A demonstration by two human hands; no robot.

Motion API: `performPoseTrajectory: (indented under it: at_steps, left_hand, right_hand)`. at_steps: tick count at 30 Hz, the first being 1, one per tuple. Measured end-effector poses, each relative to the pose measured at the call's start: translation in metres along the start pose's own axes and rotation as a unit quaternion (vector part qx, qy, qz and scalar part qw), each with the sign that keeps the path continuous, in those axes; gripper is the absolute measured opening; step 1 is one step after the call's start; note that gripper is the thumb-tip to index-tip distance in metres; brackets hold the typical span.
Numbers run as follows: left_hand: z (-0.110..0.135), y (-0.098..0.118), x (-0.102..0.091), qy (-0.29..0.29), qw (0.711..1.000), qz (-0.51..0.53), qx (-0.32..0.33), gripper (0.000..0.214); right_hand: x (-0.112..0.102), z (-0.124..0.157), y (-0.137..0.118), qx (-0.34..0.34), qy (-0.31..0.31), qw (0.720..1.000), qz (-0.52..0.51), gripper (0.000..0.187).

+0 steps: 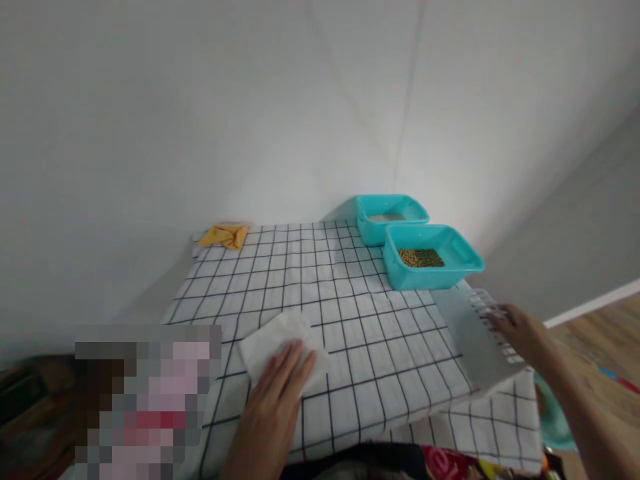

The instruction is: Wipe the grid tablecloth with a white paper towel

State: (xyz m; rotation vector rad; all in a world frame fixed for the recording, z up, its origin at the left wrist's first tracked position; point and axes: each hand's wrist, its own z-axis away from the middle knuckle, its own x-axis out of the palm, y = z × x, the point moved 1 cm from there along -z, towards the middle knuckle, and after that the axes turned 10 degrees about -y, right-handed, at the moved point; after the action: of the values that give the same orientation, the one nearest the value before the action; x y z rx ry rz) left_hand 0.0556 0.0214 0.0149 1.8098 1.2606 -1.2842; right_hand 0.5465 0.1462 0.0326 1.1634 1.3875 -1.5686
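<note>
Hands are busy on our bench (350,313), which wears a white cloth with black squares. Our left hand (273,400), low in the middle of the frame, lies flat with open fingers on a white folded cloth (273,343). Our right hand (520,333), at the right edge, has its fingers closed on the corner of a grey see-through sheet (470,333) that lies partly over the bench edge.

We think the sheet could slide off the edge if the right hand lets go, because part of it sticks out past the bench. It also lies just beside the near tub (433,257), so a push could bump the tub and spill the beans.

We count two blue tubs: the near one with green beans, the far tub (390,215) with something pale. One white cloth, one grey sheet, and one yellow rag (225,235) at the upper left of the bench.
</note>
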Motion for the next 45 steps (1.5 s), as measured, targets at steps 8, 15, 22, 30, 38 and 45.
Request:
performPoseTrajectory:
  at_steps: [8,15,22,30,38,45]
  left_hand:
    - [-0.049,0.048,-0.02,-0.089,0.988,0.089,0.092,0.072]
    - [0.018,0.004,-0.016,-0.028,0.997,-0.014,-0.073,0.066]
    - [0.076,0.002,-0.023,0.006,0.997,-0.027,-0.072,0.058]
    - [0.099,-0.025,-0.023,0.037,0.999,0.022,-0.005,0.043]
    - [0.094,-0.023,-0.042,0.052,0.996,0.065,-0.042,0.032]
    - [0.108,-0.023,-0.059,0.08,0.991,0.036,-0.1,0.026]
  right_hand:
    - [0.0,0.057,-0.13,-0.208,0.088,0.974,-0.035,0.041]
    - [0.09,0.102,-0.298,-0.46,-0.126,0.879,-0.022,0.066]
    - [0.119,0.114,-0.358,-0.551,-0.185,0.814,-0.004,0.069]
    - [0.093,0.122,-0.279,-0.573,-0.185,0.797,0.053,0.063]
    - [0.079,0.041,-0.153,-0.371,-0.047,0.917,0.137,0.059]
    - [0.102,0.069,-0.255,-0.46,-0.1,0.875,0.111,0.058]
